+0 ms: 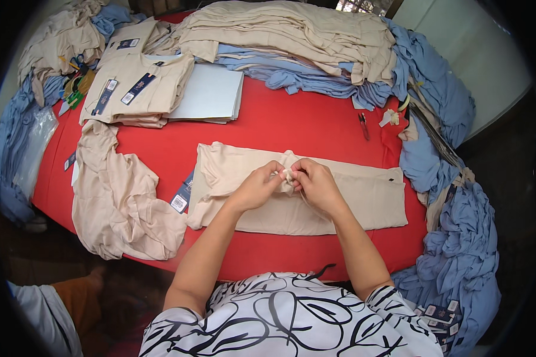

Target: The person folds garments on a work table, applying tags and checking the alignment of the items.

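A beige folded garment [357, 199] lies lengthwise across the red table in front of me. Over its middle, my left hand [261, 185] and my right hand [314, 185] meet, each pinching a small gathered bit of its cloth or cord between thumb and fingers. What exactly sits between the fingertips is too small to make out. A thin cord seems to trail down below my right hand. By the garment's left end, a dark blue hang tag [182, 196] pokes out onto the table.
Left of the garment lies a crumpled beige garment [119, 202]. Folded beige garments with tags [140, 89] rest beside white sheets [208, 92]. Beige piles [292, 35] and blue piles [458, 244] line the far and right edges. Small red-handled snippers [363, 126] lie far right on the red table [268, 128].
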Motion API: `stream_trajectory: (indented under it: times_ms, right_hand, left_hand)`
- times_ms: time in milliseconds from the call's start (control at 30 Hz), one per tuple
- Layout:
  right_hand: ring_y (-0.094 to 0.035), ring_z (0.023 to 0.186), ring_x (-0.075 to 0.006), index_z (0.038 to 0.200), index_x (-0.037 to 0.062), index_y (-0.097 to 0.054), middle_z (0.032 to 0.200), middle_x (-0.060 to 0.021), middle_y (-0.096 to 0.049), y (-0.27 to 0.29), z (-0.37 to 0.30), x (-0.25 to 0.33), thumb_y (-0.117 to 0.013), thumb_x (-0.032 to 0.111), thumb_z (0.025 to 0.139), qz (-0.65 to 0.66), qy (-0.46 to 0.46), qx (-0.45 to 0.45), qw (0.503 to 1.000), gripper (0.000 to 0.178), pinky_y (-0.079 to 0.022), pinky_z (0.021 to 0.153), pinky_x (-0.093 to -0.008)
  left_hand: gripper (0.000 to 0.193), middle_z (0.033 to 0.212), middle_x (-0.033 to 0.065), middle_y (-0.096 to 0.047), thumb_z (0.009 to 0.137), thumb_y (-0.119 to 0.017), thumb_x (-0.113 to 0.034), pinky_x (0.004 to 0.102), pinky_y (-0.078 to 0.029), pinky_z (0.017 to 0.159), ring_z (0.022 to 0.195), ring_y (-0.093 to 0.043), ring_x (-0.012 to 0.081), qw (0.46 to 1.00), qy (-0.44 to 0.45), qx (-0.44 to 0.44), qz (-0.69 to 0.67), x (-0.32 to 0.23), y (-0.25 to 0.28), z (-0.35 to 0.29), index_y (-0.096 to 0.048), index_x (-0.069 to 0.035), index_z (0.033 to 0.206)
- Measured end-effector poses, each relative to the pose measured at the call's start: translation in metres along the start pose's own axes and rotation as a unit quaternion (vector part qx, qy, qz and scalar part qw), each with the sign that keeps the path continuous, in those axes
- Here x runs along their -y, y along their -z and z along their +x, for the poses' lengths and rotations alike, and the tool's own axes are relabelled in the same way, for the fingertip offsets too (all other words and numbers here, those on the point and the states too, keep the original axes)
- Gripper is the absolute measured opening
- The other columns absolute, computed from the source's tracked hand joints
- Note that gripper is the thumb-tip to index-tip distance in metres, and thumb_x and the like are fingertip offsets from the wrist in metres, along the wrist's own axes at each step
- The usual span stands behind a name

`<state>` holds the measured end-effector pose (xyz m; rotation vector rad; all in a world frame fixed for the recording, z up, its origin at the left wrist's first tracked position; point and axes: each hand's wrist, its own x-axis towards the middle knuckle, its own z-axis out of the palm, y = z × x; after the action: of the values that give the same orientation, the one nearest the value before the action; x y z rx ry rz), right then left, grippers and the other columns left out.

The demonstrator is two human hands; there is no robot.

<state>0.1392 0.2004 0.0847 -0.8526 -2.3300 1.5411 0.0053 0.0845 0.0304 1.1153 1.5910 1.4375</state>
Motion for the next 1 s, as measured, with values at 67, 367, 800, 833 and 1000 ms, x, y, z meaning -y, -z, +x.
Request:
stream_trajectory:
  times_ms: [67,367,800,833,1000]
  right_hand:
    - [-0.057,0.063,-0.0092,0.094,-0.0045,-0.061,0.077,-0.0061,-0.062,0.003,0.001,-0.003,-0.058,0.005,0.093,0.003,-0.001,-0.006,1.000,0.010,-0.049,0.060,-0.0255]
    - [-0.055,0.060,-0.0063,0.092,-0.0011,-0.065,0.073,-0.0025,-0.062,0.031,0.007,-0.009,-0.066,0.011,0.089,0.072,-0.043,0.022,0.996,0.012,-0.046,0.054,-0.0227]
    - [-0.053,0.113,-0.0399,0.121,0.0087,-0.060,0.116,-0.0207,-0.057,0.179,0.152,-0.130,-0.063,0.036,0.090,-0.470,-0.095,-0.389,0.786,0.041,-0.045,0.095,-0.0503]
    - [-0.055,0.111,-0.0398,0.120,0.0080,-0.060,0.115,-0.0205,-0.058,0.186,0.155,-0.142,-0.062,0.036,0.090,-0.479,-0.090,-0.368,0.791,0.041,-0.046,0.093,-0.0501]
    - [-0.062,0.098,-0.0391,0.111,0.0011,-0.061,0.108,-0.0192,-0.060,0.205,0.159,-0.190,-0.060,0.029,0.092,-0.551,-0.012,-0.286,0.784,0.034,-0.052,0.080,-0.0475]
  left_hand:
    - [0.024,0.066,-0.0013,-0.047,0.096,-0.058,-0.030,0.0276,-0.037,0.059,0.064,-0.041,0.0085,0.996,0.068,0.019,0.046,-0.008,0.004,0.001,-0.060,-0.005,0.099]
    - [0.023,0.077,0.0031,-0.065,0.094,-0.064,-0.019,0.0241,-0.046,0.058,0.059,-0.056,0.0100,0.989,0.003,-0.142,0.034,-0.024,-0.020,-0.010,-0.059,-0.004,0.111]
    - [0.012,0.095,0.0127,-0.069,0.099,-0.057,-0.021,0.0320,-0.057,0.077,0.086,-0.070,0.0204,0.833,0.233,-0.019,-0.501,-0.027,-0.034,-0.010,-0.055,-0.010,0.099]
    - [0.011,0.098,0.0135,-0.069,0.099,-0.057,-0.021,0.0336,-0.057,0.081,0.090,-0.070,0.0216,0.824,0.236,-0.028,-0.514,-0.029,-0.036,-0.011,-0.055,-0.010,0.099]
    - [0.008,0.102,0.0142,-0.069,0.098,-0.058,-0.016,0.0349,-0.057,0.085,0.095,-0.069,0.0226,0.846,0.217,-0.023,-0.486,-0.025,-0.039,-0.010,-0.058,-0.008,0.098]
